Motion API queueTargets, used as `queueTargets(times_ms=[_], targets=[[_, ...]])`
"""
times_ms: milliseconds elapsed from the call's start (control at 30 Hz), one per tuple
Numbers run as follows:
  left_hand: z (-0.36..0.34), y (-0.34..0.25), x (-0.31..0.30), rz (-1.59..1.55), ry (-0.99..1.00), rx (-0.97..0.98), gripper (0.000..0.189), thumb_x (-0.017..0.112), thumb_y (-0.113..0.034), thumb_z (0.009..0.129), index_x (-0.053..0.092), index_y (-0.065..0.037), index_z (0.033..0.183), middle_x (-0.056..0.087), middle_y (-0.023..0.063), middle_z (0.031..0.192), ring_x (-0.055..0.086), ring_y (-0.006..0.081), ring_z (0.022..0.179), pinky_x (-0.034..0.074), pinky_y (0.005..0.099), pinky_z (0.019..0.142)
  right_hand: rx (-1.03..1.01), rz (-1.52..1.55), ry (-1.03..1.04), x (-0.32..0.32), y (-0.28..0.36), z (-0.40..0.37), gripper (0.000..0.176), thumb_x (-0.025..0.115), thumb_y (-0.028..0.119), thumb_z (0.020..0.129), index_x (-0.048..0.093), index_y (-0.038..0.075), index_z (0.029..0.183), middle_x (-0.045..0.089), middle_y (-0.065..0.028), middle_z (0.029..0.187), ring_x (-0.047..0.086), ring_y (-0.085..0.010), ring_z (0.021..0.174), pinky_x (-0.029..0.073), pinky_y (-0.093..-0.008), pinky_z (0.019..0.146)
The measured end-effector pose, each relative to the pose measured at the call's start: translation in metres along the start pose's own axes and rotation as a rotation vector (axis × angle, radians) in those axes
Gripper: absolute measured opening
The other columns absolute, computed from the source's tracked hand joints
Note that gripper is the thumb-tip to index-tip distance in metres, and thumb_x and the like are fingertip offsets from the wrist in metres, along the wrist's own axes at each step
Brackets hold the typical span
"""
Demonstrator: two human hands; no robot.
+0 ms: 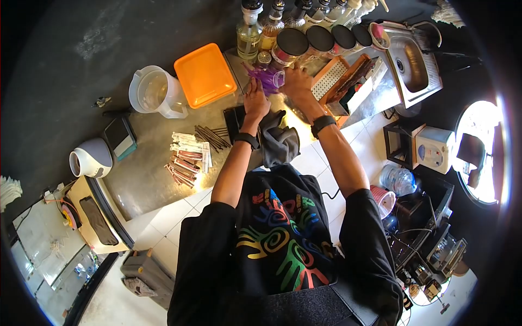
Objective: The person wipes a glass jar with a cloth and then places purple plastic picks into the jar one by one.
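At the back of the steel tabletop [147, 179], beside the flat orange plastic lid [205, 74], the right hand [297, 82] is closed round a bunch of thin purple plastic sticks [265, 77], while the left hand [255, 102] rests loose-fingered against it. I'd keep that grip firm so none scatter.

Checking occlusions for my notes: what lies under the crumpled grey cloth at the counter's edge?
A flat black rectangular object pokes out and seems to run beneath the crumpled grey cloth. Its covered part, and anything else on the steel counter beneath, is hidden.
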State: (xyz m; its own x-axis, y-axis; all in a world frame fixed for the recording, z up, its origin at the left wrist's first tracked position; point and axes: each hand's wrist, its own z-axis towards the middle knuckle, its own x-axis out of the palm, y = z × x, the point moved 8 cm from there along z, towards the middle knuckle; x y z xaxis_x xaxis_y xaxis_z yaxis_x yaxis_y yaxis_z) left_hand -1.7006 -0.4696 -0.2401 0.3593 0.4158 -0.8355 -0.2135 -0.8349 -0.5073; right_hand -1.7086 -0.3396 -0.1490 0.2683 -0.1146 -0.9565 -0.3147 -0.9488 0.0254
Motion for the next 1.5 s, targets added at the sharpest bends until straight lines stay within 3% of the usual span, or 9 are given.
queueTargets(times_ms=[467,667,767,833,867,1000,1100,1367,1500], targets=[[0.000,0.003,0.008,-0.033,-0.089,0.032,0.062,0.053,-0.012,0.082,0.034,-0.001,0.140,0.024,0.0139,0.151,0.029,0.0308,0.136,0.033,0.0460,0.105,-0.056,-0.219,0.059,-0.037,0.004,-0.012,0.043,0.066,0.022,0.077,0.060,0.012,0.118,0.047,-0.0130,0.131,0.045,-0.0371,0.123,0.043,-0.0489,0.090],[-0.012,-0.013,-0.032,-0.085,-0.182,0.085,0.058,0.052,-0.011,0.081,0.039,-0.001,0.137,0.030,0.0174,0.148,0.033,0.0339,0.133,0.033,0.0486,0.104,-0.104,0.132,-0.082,-0.079,-0.003,-0.037,0.063,0.080,0.032,0.067,0.058,0.011,0.122,0.053,-0.0123,0.125,0.053,-0.0331,0.115,0.046,-0.0425,0.089],[-0.033,-0.017,-0.078,-0.277,-0.366,0.204,0.052,0.052,-0.019,0.088,0.040,0.000,0.135,0.036,0.0194,0.144,0.039,0.0308,0.130,0.034,0.0467,0.103,-0.282,0.599,-0.315,-0.108,0.004,-0.080,0.071,0.085,0.030,0.060,0.058,0.007,0.121,0.058,-0.0123,0.116,0.059,-0.0302,0.104,0.048,-0.0383,0.086],[-0.058,-0.013,-0.090,-1.255,-0.210,0.132,0.052,0.050,-0.029,0.095,0.039,0.002,0.135,0.039,0.0174,0.141,0.043,0.0262,0.127,0.035,0.0411,0.102,-0.400,0.822,-0.560,-0.118,0.005,-0.116,0.072,0.088,0.026,0.057,0.059,0.004,0.119,0.060,-0.0110,0.110,0.061,-0.0273,0.098,0.049,-0.0372,0.083],[-0.074,-0.020,-0.103,-1.249,-0.206,0.133,0.052,0.050,-0.029,0.095,0.039,0.002,0.135,0.039,0.0174,0.141,0.043,0.0262,0.127,0.035,0.0411,0.102,-0.418,0.952,-0.586,-0.119,0.009,-0.131,0.075,0.090,0.025,0.052,0.059,0.003,0.117,0.059,-0.0123,0.110,0.060,-0.0268,0.099,0.049,-0.0363,0.084],[-0.126,-0.052,-0.149,-1.524,-0.165,0.322,0.076,0.068,-0.046,0.083,0.039,0.003,0.134,0.044,0.0159,0.134,0.045,0.0229,0.122,0.038,0.0381,0.102,-0.444,1.024,-0.704,-0.100,0.023,-0.166,0.076,0.091,0.027,0.051,0.059,0.003,0.115,0.057,-0.0162,0.114,0.058,-0.0298,0.103,0.048,-0.0389,0.086],[-0.141,-0.061,-0.173,-1.169,-0.313,0.376,0.084,0.087,-0.023,0.059,0.045,0.001,0.128,0.046,0.0151,0.125,0.048,0.0265,0.118,0.041,0.0390,0.099,-0.541,1.067,-0.796,-0.090,0.038,-0.185,0.079,0.090,0.029,0.055,0.055,0.002,0.120,0.055,-0.0191,0.115,0.056,-0.0333,0.104,0.046,-0.0411,0.087],[-0.180,-0.054,-0.218,-0.622,-0.559,0.564,0.080,0.088,-0.017,0.057,0.045,-0.005,0.124,0.041,0.0157,0.125,0.050,0.0263,0.112,0.047,0.0373,0.092,-0.608,1.012,-0.487,-0.084,0.059,-0.187,0.078,0.078,0.019,0.068,0.042,0.004,0.135,0.049,-0.0203,0.130,0.048,-0.0384,0.119,0.040,-0.0451,0.098],[-0.192,0.003,-0.198,-1.063,-0.589,0.251,0.072,0.083,-0.016,0.065,0.043,-0.003,0.124,0.046,0.0118,0.119,0.051,0.0222,0.109,0.046,0.0372,0.089,-0.393,0.709,-0.201,0.010,0.038,-0.170,0.087,0.079,0.026,0.067,0.036,0.011,0.140,0.043,-0.0193,0.132,0.040,-0.0390,0.123,0.034,-0.0476,0.101]])
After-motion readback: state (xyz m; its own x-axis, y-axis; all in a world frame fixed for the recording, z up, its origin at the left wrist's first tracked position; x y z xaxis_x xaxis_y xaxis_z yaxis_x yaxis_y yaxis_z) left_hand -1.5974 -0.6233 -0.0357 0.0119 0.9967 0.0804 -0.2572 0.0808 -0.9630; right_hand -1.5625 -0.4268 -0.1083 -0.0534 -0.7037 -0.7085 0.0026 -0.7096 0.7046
